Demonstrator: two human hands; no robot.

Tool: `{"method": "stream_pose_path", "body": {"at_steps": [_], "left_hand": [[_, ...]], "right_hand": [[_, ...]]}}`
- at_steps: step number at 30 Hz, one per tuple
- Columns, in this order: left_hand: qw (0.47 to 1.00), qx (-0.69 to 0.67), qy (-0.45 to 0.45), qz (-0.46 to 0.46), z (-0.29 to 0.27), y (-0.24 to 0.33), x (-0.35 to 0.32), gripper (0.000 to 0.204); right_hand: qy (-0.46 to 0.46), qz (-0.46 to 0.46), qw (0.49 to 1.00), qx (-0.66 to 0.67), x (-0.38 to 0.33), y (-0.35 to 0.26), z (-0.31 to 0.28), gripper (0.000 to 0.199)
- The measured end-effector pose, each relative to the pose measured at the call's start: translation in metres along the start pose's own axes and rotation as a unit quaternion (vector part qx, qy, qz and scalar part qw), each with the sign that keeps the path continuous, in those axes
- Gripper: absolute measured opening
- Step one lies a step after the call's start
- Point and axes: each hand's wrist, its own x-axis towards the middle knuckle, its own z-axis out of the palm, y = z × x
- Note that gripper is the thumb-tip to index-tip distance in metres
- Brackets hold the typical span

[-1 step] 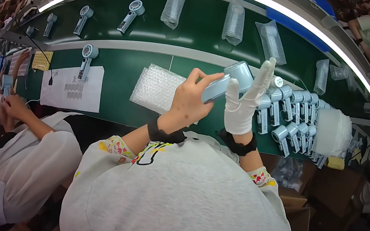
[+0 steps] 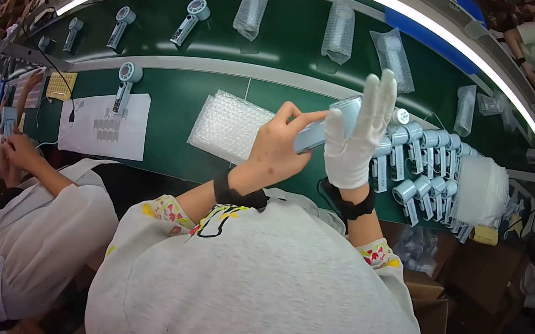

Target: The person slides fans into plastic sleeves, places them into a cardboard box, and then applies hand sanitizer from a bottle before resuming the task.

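My left hand (image 2: 278,147), bare with a black wristband, grips a pale blue handheld fan (image 2: 315,136) above the green bench (image 2: 174,91). My right hand (image 2: 354,146) wears a white glove. Its fingers stand straight up and apart, with the palm against the right end of the fan. Just left of my hands lies a stack of bubble-wrap bags (image 2: 228,125). To the right, several more pale blue fans (image 2: 422,175) lie in rows.
A green conveyor (image 2: 289,36) behind the bench carries bare fans (image 2: 189,19) and bagged ones (image 2: 338,32). A white pile of bags (image 2: 483,189) sits far right, a paper sheet (image 2: 104,129) at left. A co-worker in white (image 2: 38,228) sits on my left.
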Motion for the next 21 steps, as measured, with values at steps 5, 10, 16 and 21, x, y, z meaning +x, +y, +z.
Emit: {"method": "stream_pose_path", "body": {"at_steps": [5,10,16,21], "left_hand": [[0.997,-0.066,0.028,-0.005,-0.007,0.014,-0.008,0.056],[0.992,-0.11,0.052,0.045,-0.008,0.013,-0.012,0.057],[0.908,-0.371,0.091,-0.173,0.013,-0.044,-0.042,0.055],[0.978,0.088,-0.095,-0.165,0.05,-0.092,-0.06,0.039]], "right_hand": [[0.021,-0.038,0.997,-0.062,0.022,-0.021,-0.009,0.049],[-0.021,0.282,0.884,0.371,-0.006,-0.004,-0.002,0.032],[-0.089,0.527,0.682,0.499,0.001,0.022,-0.021,0.025],[-0.112,0.581,0.703,0.395,-0.022,0.047,-0.035,0.024]]}}
